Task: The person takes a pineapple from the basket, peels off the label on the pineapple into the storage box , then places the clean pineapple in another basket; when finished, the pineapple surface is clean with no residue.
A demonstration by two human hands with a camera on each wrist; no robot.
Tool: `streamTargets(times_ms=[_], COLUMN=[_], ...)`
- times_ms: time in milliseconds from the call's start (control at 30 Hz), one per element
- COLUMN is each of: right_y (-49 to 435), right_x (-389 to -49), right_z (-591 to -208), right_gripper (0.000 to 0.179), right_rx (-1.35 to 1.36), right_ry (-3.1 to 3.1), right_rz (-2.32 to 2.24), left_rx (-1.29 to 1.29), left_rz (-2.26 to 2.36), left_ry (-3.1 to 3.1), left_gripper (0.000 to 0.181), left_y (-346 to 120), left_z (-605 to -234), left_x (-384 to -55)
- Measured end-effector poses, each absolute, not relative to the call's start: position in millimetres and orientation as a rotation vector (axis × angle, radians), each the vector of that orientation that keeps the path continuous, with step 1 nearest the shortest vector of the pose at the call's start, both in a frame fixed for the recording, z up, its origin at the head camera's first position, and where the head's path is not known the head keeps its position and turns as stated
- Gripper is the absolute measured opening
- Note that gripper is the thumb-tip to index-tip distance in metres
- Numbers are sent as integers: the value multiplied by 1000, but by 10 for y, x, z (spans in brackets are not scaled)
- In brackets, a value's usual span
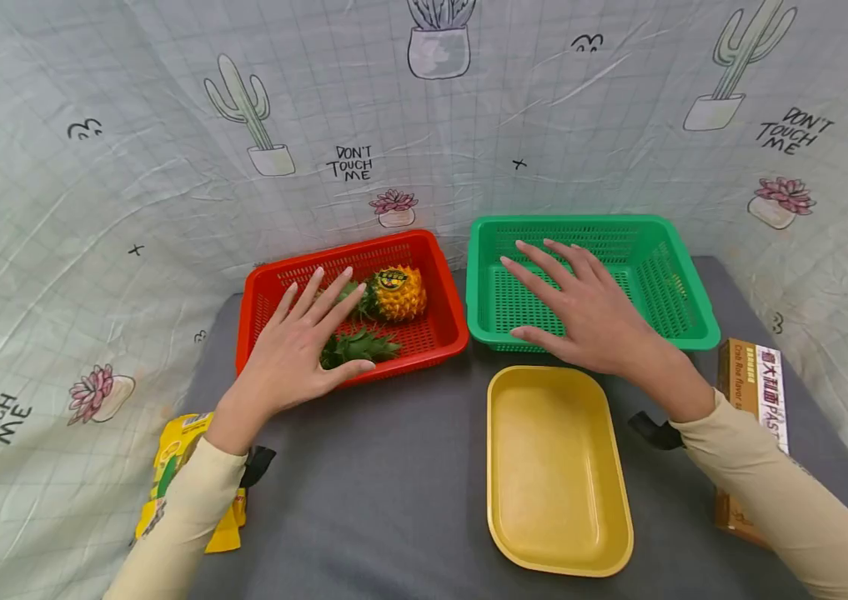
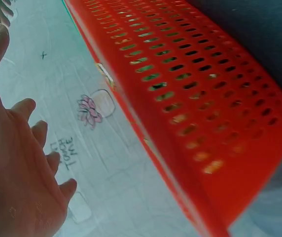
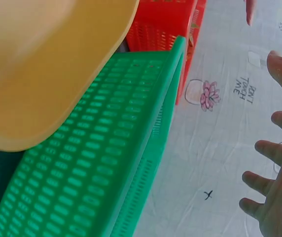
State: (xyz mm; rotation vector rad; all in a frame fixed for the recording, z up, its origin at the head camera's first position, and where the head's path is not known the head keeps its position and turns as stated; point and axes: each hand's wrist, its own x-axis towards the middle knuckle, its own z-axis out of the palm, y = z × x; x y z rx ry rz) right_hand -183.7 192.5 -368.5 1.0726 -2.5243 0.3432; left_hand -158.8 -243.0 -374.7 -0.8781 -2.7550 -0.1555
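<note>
Faces a wrinkled, pale, grid-lined fabric backdrop (image 1: 326,75) printed with potted cacti, pink succulents and the words "DON'T TOUCH ME", hung behind and to both sides of a flat surface covered in plain grey cloth (image 1: 378,483). Reading that surface as a clock with twelve at the far edge, has a red rectangular perforated plastic basket (image 1: 452,312) between ten and eleven, slightly turned, and a green rectangular perforated plastic basket (image 1: 664,287) between one and two, just beside it. Has, inside the red basket, an orange-yellow pineapple with a dark label (image 1: 404,296) at two and a spiky green leaf crown (image 1: 359,343) at six. Has a shallow yellow rectangular tray (image 1: 554,467) at four, a yellow printed packet (image 1: 176,437) near nine, and a long brown-and-white printed box (image 1: 757,383) at three. Wears cream sleeves (image 1: 761,475) and a black strap (image 1: 659,432) at each wrist. Holds the left hand (image 1: 296,342) fanned wide, back upward, over the red basket's eight o'clock side, with fingers toward one. Holds the right hand (image 1: 584,308) likewise fanned wide over the green basket, with fingers toward ten and thumb toward nine.
</note>
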Motion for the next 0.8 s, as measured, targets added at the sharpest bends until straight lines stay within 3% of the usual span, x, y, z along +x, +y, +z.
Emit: streamTargets(times_ms=[467,800], right_y=[1693,1346], right_x=[-1816,-1826], right_z=[-3714,-3726], right_gripper=[87,89], right_rx=[1100,1166], right_ry=[-2517,-2554], right_rz=[393,393], left_rx=[-690,-395], left_rz=[-285,-806], left_ry=[-2810,-2721], left_gripper=[99,98], left_y=[-2854,-3219], left_z=[-3992,-4289], left_x=[-1388,-1116])
